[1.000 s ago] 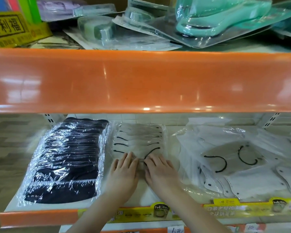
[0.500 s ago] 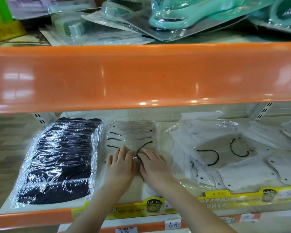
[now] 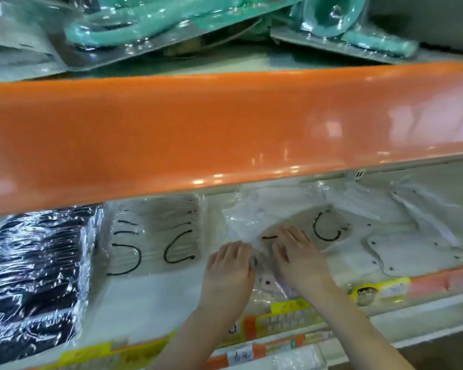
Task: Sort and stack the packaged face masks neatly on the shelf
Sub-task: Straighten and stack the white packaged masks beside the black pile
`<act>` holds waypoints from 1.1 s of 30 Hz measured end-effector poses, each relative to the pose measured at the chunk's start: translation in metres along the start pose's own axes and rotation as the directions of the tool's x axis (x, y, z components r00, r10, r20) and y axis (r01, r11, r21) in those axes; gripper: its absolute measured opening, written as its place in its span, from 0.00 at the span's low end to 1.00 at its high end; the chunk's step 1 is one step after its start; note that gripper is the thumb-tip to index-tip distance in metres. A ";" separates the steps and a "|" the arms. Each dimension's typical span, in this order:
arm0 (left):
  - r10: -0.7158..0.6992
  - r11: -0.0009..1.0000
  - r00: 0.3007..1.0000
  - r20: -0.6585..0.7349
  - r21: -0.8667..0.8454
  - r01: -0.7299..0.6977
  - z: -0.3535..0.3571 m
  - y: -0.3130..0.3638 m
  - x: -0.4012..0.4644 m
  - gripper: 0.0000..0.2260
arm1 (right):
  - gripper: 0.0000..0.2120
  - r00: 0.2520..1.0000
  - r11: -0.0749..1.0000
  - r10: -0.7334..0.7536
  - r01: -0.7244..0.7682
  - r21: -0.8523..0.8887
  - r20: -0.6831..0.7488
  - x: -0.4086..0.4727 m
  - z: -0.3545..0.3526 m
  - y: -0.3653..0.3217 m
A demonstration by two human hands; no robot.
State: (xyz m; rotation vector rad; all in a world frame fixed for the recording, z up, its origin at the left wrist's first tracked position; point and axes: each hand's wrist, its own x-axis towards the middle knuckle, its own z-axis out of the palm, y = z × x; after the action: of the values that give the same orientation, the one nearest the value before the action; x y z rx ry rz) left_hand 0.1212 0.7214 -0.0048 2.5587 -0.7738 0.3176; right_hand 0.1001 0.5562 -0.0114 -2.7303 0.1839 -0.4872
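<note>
A broad, glossy orange shelf edge [image 3: 225, 134] ran across the view, with teal plastic goods in clear blister packs [image 3: 171, 20] heaped on the level above it. Below, the pale lower shelf [image 3: 150, 297] held three lots of packaged face masks. At its left lay a thick stack of black masks [image 3: 35, 273] in crinkly, shiny wrap. Just beside it sat a neat stack of grey masks [image 3: 155, 236] with thin black ear loops, in clear film. To the right spread a loose pile of white masks [image 3: 401, 236], their packets overlapping and tilted, with one grey mask packet [image 3: 329, 231] on top. The left hand [image 3: 229, 268] and the right hand [image 3: 297, 255] lay side by side, palms down, fingers straight and relaxed, resting flat on the near edge of that grey packet, gripping nothing.
</note>
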 end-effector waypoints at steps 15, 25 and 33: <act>-0.002 0.989 0.938 0.345 0.141 -0.050 0.048 0.058 0.021 0.27 | 0.27 0.950 0.989 -0.133 0.145 -0.024 0.283 -0.016 -0.025 0.073; -0.058 0.998 0.960 0.274 0.035 0.050 0.032 0.059 0.032 0.20 | 0.15 0.986 0.978 -0.152 0.141 0.156 0.062 -0.022 -0.015 0.089; -0.126 0.991 0.977 0.169 -0.018 0.130 0.017 0.040 0.024 0.20 | 0.12 0.987 0.995 -0.102 0.101 -0.016 -0.123 -0.020 -0.027 0.099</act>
State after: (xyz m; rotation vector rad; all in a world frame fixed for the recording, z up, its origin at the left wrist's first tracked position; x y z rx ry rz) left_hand 0.1197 0.6723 0.0021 2.6177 -0.6624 0.0495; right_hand 0.0654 0.4599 -0.0307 -2.7299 0.0791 -0.6859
